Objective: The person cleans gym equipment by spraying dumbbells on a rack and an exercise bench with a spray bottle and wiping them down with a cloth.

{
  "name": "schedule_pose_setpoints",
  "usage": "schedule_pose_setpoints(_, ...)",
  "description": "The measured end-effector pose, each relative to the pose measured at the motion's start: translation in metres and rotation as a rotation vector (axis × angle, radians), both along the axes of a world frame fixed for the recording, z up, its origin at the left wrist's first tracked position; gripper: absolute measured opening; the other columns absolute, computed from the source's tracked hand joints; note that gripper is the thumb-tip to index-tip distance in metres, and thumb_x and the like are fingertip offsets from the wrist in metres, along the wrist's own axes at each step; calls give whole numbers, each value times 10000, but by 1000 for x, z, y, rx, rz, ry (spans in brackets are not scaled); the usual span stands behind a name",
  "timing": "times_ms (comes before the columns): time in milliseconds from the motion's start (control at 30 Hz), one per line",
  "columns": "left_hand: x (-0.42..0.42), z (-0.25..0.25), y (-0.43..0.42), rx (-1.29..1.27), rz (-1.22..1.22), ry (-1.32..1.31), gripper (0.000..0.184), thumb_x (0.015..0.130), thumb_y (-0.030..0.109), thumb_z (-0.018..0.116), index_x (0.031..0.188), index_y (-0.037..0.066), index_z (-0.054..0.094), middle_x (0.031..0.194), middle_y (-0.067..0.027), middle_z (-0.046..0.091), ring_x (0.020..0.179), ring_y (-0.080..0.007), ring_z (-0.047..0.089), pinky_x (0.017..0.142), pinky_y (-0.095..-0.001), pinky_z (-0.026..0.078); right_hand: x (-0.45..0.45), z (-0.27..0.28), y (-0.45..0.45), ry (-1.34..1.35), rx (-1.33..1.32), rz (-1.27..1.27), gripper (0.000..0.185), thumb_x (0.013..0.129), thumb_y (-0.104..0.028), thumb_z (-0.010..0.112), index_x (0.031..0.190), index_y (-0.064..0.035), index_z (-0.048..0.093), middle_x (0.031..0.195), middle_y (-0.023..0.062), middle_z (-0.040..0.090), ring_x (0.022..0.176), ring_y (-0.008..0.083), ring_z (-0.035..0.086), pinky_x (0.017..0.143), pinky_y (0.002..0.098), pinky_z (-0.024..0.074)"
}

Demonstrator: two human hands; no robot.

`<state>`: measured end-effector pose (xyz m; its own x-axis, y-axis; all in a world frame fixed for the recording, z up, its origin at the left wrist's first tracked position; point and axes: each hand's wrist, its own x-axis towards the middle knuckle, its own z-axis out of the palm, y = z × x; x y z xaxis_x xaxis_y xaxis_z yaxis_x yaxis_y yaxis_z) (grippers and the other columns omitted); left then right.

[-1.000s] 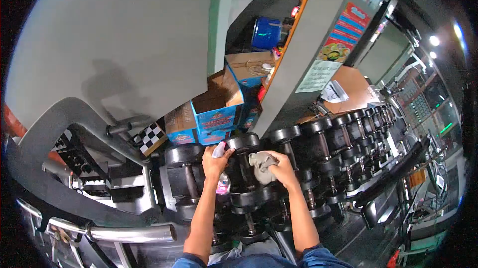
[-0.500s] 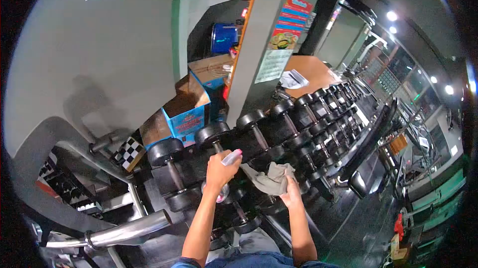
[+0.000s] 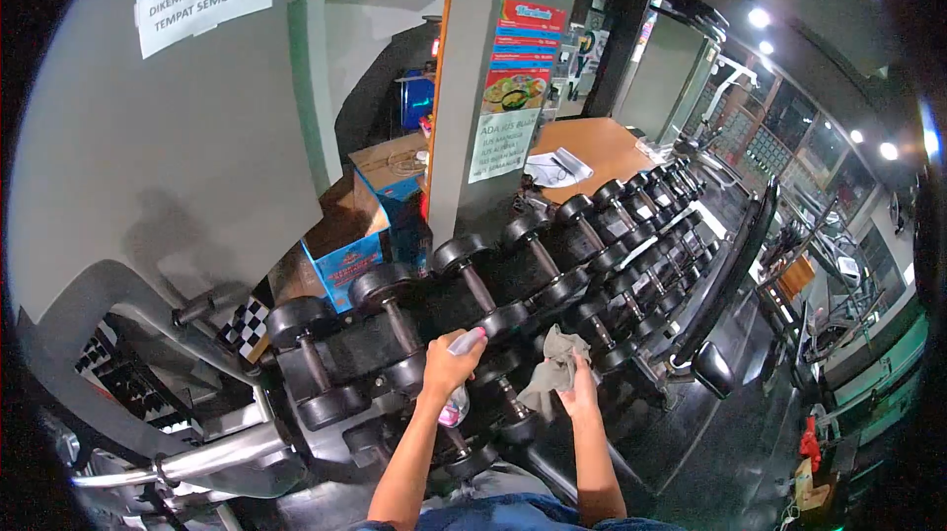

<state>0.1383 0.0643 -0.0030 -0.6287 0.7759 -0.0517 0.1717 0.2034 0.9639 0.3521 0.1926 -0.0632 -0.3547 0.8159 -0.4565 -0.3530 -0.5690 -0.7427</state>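
My left hand [image 3: 448, 369] is wrapped round the neck of a spray bottle [image 3: 455, 407]. Its pale head with a pink nozzle tip points up and to the right, and the clear body hangs below my hand, partly hidden by my wrist. A crumpled grey-beige cloth [image 3: 552, 375] is gripped in my right hand [image 3: 580, 395], part of it drooping to the left. Both hands hover over a rack of black dumbbells [image 3: 477, 288] with metal handles. Closest to the spray head is a dumbbell [image 3: 401, 324] on the upper tier.
Blue cardboard boxes [image 3: 347, 265] stand behind the rack, beside a pillar [image 3: 464, 176] with posters. A wooden table [image 3: 602, 141] with papers is farther back. Shiny machine tubing [image 3: 197, 457] lies to the left; a black padded bench [image 3: 735, 280] stands right.
My view has turned so the rack and pillar sit farther left. The cloth now hangs more bunched and downward in my right hand. The spray bottle stays in my left hand.
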Motion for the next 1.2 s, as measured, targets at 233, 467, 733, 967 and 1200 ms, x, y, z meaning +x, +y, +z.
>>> schedule_pose_setpoints(233,28,-17,42,13,118,59,271,827,273,666,773,8,668,572,-115,622,471,-199,635,479,-328,494,23,-19,44,163,-73,181,355,915,-292,552,1186,-64,571,1150,62,631,1049,220,612,921,390,489)
schedule_pose_setpoints(467,43,-40,67,-77,267,152,279,788,277,688,747,2,657,587,-143,621,531,-257,648,531,-360,488,20,-5,70,107,-55,352,460,923,-435,549,1199,-68,563,1108,61,641,1011,207,624,895,374,495)
schedule_pose_setpoints(733,46,-60,74,-79,410,239,277,768,280,692,733,7,659,611,-165,622,576,-276,651,577,-376,487,4,-43,88,-86,140,413,493,912,-441,590,1201,-42,575,1074,62,641,937,174,632,825,327,499)
schedule_pose_setpoints(967,30,-73,72,-38,365,-100,259,802,261,679,836,5,694,628,-59,632,483,-115,578,481,-287,476,-39,-26,87,-403,823,440,540,830,-422,700,1144,9,611,1062,147,625,976,263,599,845,360,473)
schedule_pose_setpoints(1200,12,-116,70,101,263,-295,203,859,204,628,905,11,666,701,-26,614,503,-108,561,451,-251,471,-96,-22,71,-587,1604,512,455,659,40,658,1073,-148,677,1051,81,526,1010,328,500,838,419,489)
